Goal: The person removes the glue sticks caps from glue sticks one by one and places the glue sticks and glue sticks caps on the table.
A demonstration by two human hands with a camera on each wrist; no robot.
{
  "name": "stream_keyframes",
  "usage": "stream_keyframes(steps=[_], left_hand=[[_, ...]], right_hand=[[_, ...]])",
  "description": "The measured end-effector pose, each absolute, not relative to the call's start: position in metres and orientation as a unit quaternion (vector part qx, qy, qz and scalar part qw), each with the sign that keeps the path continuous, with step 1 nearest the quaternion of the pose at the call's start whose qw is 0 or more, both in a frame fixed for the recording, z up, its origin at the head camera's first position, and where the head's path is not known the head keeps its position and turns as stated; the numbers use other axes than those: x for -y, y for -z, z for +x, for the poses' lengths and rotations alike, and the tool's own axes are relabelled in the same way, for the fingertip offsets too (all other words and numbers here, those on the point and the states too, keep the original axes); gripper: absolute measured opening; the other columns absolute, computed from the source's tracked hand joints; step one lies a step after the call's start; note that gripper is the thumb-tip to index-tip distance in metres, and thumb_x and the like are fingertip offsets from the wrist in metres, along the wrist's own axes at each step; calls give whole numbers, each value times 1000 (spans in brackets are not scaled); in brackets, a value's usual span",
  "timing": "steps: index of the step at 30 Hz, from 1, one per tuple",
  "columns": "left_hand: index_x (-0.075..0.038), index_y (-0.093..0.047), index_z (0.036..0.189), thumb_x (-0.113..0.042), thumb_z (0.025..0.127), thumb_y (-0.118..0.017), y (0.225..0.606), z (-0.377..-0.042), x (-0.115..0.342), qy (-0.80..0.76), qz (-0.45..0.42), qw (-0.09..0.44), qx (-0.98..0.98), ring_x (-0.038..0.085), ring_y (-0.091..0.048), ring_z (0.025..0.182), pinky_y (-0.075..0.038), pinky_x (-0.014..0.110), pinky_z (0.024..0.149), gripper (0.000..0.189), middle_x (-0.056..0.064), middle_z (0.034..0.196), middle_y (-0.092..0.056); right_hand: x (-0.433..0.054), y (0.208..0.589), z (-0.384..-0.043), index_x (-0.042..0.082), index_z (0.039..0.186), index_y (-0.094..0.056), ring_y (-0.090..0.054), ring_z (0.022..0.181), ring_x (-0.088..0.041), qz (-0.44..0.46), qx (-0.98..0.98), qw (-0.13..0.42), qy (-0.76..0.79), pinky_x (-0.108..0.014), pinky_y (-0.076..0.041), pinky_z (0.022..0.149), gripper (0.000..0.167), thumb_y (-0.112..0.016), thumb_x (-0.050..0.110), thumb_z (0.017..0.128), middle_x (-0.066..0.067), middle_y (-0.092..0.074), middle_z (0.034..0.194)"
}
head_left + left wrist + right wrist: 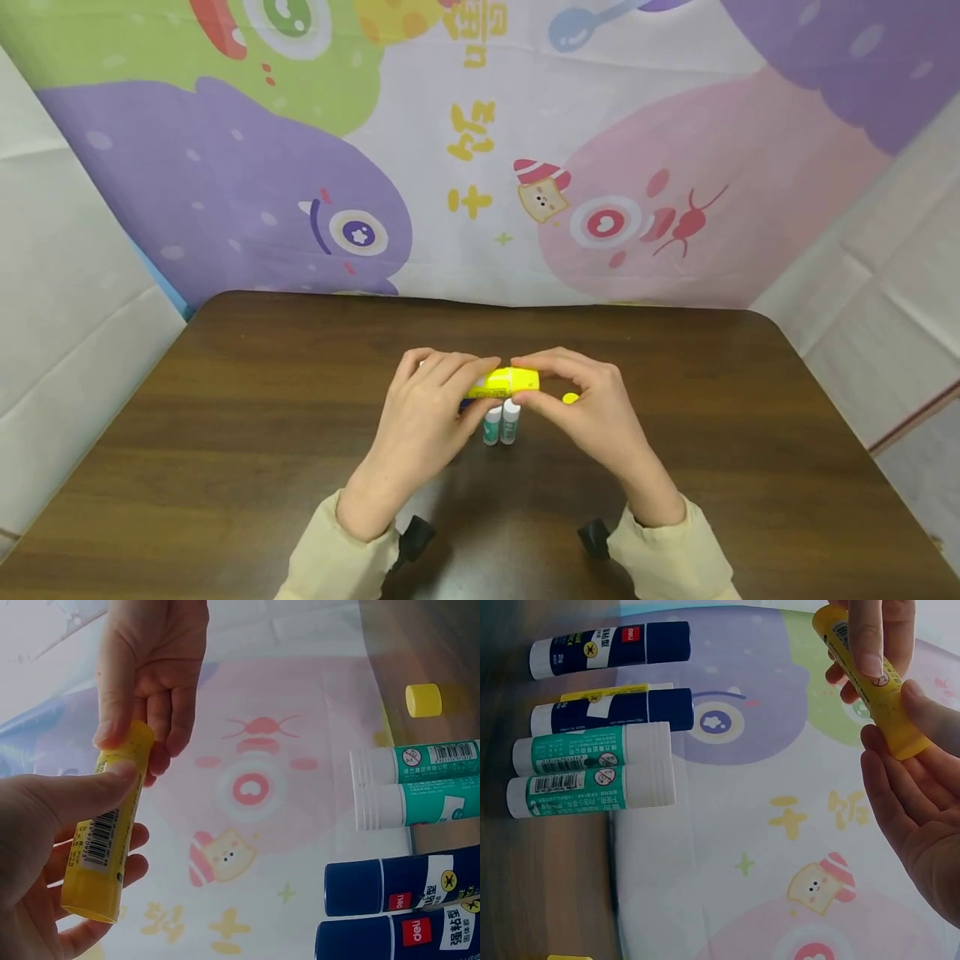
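At the left, a cream sleeve [337, 550] leads to the person's left hand [431, 404], its fingers and thumb wrapped round the left part of a yellow glue stick [504, 382]. Beneath that hand, two blue glue sticks [667, 643] stand on the brown table [225, 450], mostly hidden from above; behind one of them shows a strip of something yellow, too covered to make out. Just to their right, two green-and-white glue sticks [510, 423] stand side by side, white ends up. The yellow stick is held over the table, roughly level, between both hands. A small yellow cap [571, 398] sits farther right on the tabletop, apart from the sticks. Rightmost, the right hand [596, 404] pinches the yellow stick's right end between thumb and fingers.
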State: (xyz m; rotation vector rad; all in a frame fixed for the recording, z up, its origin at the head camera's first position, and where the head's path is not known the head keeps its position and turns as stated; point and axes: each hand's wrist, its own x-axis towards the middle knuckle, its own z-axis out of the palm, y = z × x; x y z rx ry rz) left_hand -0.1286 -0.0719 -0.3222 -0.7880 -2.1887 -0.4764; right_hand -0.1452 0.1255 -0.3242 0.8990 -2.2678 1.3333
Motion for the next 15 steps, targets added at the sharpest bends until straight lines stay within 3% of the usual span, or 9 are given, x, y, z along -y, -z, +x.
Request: stream_keyframes(steps=[7,15], left_hand=[[-12,-67,102,-23,70,-78,321,-128,73,180,-315,377,852,14,-60,83,-38,34,85,36,-2,91,-66],[-11,-67,102,-20,69,-79,322,-127,73,184,-315,384,848,15,-59,84,-38,34,84,36,-1,92,-66]], right_hand=[[-125,323,-144,10,102,-68,-61,88,-7,320,805,162,-473,-22,-50,72,34,-77,16,70,4,-67,96],[-125,325,-144,10,106,-66,-62,80,-8,311,805,135,-487,-22,-48,59,36,-76,18,72,2,-68,97]])
